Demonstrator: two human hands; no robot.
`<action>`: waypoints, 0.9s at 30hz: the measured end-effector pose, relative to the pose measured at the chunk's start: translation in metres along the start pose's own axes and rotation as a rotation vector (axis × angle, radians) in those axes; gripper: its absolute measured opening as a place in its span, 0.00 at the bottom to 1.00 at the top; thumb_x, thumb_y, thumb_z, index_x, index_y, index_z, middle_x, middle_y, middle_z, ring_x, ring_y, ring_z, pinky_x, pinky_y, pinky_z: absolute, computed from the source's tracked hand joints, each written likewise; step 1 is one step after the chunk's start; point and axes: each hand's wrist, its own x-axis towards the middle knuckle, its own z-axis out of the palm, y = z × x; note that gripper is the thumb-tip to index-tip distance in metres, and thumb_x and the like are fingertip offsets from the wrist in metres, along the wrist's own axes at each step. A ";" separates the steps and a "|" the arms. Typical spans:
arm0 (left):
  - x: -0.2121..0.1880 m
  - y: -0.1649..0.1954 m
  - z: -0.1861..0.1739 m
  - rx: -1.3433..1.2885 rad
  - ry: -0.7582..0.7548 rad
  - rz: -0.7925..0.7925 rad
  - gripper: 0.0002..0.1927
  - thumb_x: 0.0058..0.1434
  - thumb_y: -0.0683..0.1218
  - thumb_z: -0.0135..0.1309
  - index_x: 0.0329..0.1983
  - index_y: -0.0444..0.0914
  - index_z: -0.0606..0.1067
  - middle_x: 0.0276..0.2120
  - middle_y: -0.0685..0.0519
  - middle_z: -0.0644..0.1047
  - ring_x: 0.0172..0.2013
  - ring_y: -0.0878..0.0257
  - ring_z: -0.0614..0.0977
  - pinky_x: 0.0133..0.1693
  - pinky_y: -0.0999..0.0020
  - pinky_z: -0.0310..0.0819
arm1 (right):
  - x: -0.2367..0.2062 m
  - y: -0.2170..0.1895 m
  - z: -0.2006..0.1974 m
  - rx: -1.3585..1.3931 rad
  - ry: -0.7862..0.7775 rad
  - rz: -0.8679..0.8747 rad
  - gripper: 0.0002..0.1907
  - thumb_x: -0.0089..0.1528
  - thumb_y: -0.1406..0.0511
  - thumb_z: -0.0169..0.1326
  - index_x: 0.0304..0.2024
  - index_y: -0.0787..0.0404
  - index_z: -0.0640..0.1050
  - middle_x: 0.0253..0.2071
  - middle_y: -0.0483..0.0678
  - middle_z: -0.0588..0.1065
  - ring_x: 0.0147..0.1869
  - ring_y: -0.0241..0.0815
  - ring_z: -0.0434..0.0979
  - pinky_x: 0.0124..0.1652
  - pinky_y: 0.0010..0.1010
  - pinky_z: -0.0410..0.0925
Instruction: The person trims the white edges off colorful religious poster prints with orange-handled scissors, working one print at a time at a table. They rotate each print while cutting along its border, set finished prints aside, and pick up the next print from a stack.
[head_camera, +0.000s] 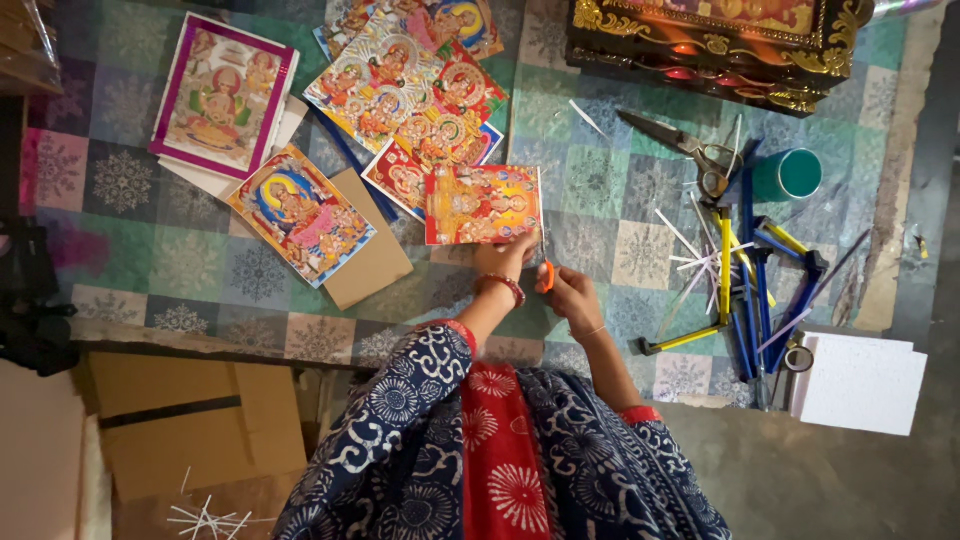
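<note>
Left hand (512, 252) pins lower corner of colourful devotional print (482, 204) flat on patterned mat (600, 190), fingers pressed down, steadying it for cut. Right hand (568, 292) grips orange-handled cutter (547, 272), fingers curled tight, blade along print's right edge. More prints (400, 80) stacked above; scissors (690, 150) well apart.
</note>
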 end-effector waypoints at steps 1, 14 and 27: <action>0.000 -0.002 0.002 -0.008 0.007 0.000 0.14 0.51 0.39 0.67 0.38 0.27 0.78 0.35 0.47 0.83 0.33 0.60 0.86 0.38 0.70 0.83 | 0.000 0.000 0.000 -0.015 -0.002 -0.008 0.16 0.68 0.55 0.54 0.39 0.61 0.80 0.26 0.36 0.72 0.21 0.24 0.58 0.21 0.20 0.49; 0.007 -0.003 -0.003 0.054 -0.025 -0.006 0.12 0.51 0.41 0.67 0.35 0.28 0.81 0.32 0.48 0.83 0.31 0.61 0.85 0.34 0.71 0.80 | 0.008 -0.005 0.006 0.047 -0.040 -0.023 0.15 0.66 0.55 0.52 0.40 0.59 0.80 0.27 0.38 0.75 0.19 0.24 0.59 0.19 0.21 0.49; 0.007 -0.001 -0.004 0.035 -0.021 -0.022 0.10 0.51 0.38 0.67 0.33 0.29 0.79 0.30 0.48 0.82 0.28 0.61 0.84 0.32 0.69 0.80 | 0.012 -0.008 0.008 0.025 0.041 0.006 0.15 0.65 0.57 0.52 0.43 0.61 0.80 0.29 0.40 0.77 0.19 0.25 0.59 0.18 0.20 0.50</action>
